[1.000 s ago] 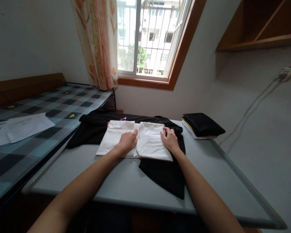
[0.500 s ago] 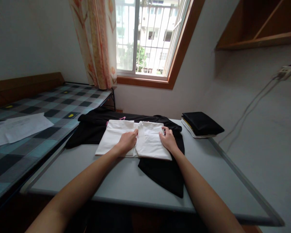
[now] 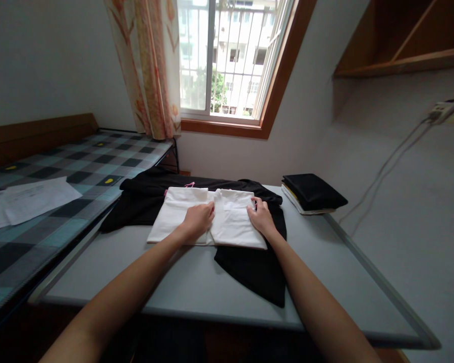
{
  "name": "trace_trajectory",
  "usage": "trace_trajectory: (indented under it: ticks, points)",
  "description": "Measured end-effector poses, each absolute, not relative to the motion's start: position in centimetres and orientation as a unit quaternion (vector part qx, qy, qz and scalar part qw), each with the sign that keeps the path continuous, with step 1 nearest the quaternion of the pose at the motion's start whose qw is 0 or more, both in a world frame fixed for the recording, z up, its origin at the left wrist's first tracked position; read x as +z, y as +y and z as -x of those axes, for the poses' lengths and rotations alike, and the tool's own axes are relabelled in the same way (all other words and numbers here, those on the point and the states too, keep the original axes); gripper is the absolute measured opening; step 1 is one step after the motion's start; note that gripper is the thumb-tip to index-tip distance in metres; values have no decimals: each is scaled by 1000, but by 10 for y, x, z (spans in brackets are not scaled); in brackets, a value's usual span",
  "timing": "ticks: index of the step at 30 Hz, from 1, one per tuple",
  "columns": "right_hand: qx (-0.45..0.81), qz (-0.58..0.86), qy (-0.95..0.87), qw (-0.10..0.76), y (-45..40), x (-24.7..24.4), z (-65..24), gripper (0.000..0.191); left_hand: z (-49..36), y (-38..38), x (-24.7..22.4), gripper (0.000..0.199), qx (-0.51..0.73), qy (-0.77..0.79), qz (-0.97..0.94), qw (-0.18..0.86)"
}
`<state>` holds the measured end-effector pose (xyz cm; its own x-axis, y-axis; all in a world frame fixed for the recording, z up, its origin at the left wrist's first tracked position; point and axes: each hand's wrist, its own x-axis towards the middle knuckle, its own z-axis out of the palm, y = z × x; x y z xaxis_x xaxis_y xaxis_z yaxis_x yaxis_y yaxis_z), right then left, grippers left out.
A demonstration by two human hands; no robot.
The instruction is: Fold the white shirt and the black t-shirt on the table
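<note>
A folded white garment (image 3: 234, 222), its two side panels meeting near the middle, lies partly over a spread black garment (image 3: 249, 267). My left hand (image 3: 199, 220) is closed over the inner edge of the left panel, beside the middle gap. At the right edge of the cloth, my right hand (image 3: 261, 217) has its fingers curled and its thumb on the fabric. A small pink strap (image 3: 189, 185) shows behind the white garment. The undersides of both hands are hidden.
All this lies on a pale table (image 3: 174, 282). A folded stack with a black top (image 3: 314, 191) sits at the back right. To the left is a checkered bed (image 3: 79, 161) with papers (image 3: 38, 201). A cable (image 3: 386, 166) hangs along the right wall.
The whole view has shifted very slightly. Both hands and the white garment keep their places relative to each other.
</note>
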<state>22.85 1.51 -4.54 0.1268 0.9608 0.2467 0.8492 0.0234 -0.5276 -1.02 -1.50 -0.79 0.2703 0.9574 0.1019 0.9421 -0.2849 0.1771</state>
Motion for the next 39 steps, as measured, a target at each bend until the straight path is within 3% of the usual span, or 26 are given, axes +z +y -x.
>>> trace_trajectory:
  ticks: [5,14,33,39]
  points:
    - [94,691,-654,294,15,-45,-228,41,3,-21,2,26,119,523,-843,45]
    - [90,688,-657,295,15,-45,-228,42,11,-16,-10,41,42,639,-768,18]
    - [90,685,-657,303,16,-49,-229,42,13,-17,-10,23,65,586,-807,31]
    - [-33,687,-673,272,12,-35,-219,37,6,-21,4,26,114,509,-852,46]
